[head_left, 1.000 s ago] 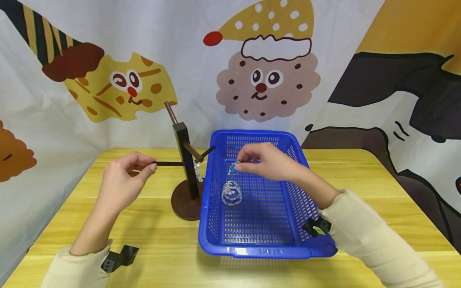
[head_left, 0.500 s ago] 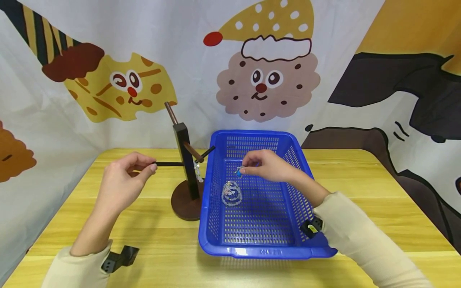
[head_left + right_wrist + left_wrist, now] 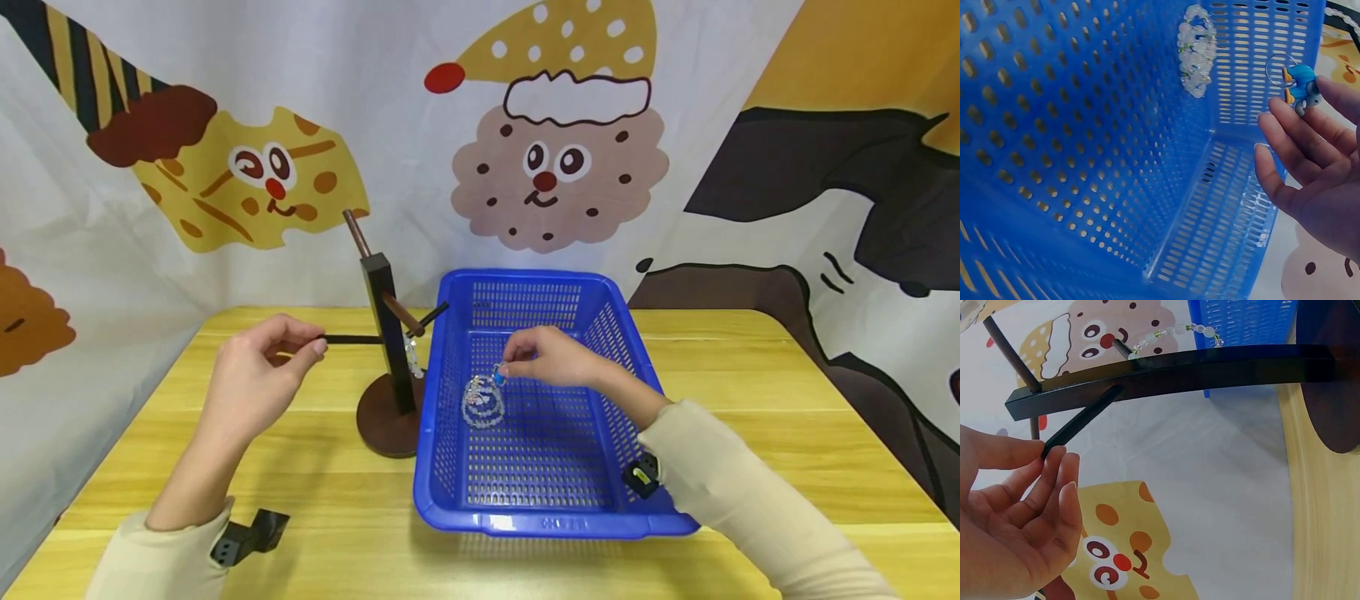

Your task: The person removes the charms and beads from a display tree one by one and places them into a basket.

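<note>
In the head view my left hand (image 3: pixel 258 375) pinches the end of a black peg (image 3: pixel 352 339) on a dark wooden jewelry stand (image 3: pixel 393 350). The left wrist view shows thumb and fingertips at that peg's tip (image 3: pixel 1057 444). A beaded bracelet (image 3: pixel 1179 330) of clear and white beads hangs from another peg. My right hand (image 3: pixel 551 357), over the blue basket (image 3: pixel 555 523), pinches a small blue figure charm (image 3: pixel 1302 84) with a grey head, orange feet and a thin metal ring. Clear beaded bracelets (image 3: pixel 482 408) lie in the basket, just below the charm in the head view.
The stand's round base (image 3: pixel 386 417) is close beside the basket's left wall, on a wood-grain table (image 3: pixel 330 517). Bare brown pegs (image 3: pixel 357 235) stick out from the post. A printed cloth (image 3: pixel 405 150) hangs behind the table.
My right hand has moved lower in the head view, bringing the blue charm down and slightly right, close to the bracelets. The left hand stays on the peg.
</note>
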{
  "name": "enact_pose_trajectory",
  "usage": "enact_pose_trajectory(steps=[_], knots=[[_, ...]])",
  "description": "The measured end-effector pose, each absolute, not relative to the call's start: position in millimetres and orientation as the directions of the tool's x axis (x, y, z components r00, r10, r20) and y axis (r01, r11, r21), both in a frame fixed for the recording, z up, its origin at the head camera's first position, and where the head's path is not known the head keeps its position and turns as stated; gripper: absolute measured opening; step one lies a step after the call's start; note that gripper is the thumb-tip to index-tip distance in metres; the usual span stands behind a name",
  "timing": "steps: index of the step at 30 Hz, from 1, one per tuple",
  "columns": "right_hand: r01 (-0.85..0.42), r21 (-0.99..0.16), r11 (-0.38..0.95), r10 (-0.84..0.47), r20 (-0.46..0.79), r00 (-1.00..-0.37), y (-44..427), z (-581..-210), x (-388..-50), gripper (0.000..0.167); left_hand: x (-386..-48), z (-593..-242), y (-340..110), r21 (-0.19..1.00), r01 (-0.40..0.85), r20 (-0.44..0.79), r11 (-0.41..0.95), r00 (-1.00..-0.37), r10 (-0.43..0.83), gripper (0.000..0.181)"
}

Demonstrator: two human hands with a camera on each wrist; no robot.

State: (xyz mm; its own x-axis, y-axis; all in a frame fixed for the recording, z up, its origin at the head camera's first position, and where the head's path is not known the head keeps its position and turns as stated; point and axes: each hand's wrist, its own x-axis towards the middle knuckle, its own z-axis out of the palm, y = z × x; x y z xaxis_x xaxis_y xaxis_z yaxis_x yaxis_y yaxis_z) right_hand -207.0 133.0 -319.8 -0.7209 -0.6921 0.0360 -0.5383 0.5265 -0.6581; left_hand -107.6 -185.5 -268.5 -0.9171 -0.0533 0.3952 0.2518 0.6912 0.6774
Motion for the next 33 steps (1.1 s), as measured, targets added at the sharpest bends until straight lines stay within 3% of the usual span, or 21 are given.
enact_pose_trajectory(steps=[20,33], knots=[[-0.583,-0.627,0.516,-0.715,0.059,-0.696,123.1,-302.3,-209.9,0.006,-107.3,-267.7,-185.3,0.673,0.247,0.392,0.697,-0.918,-0.053,0.011],[-0.634,-0.585,0.506,-0.718,0.121,-0.685,96.5,-268.8,-211.9,0.022,-107.2,-267.5,-185.3,0.674,0.258,0.398,0.693,-0.916,-0.046,0.011]])
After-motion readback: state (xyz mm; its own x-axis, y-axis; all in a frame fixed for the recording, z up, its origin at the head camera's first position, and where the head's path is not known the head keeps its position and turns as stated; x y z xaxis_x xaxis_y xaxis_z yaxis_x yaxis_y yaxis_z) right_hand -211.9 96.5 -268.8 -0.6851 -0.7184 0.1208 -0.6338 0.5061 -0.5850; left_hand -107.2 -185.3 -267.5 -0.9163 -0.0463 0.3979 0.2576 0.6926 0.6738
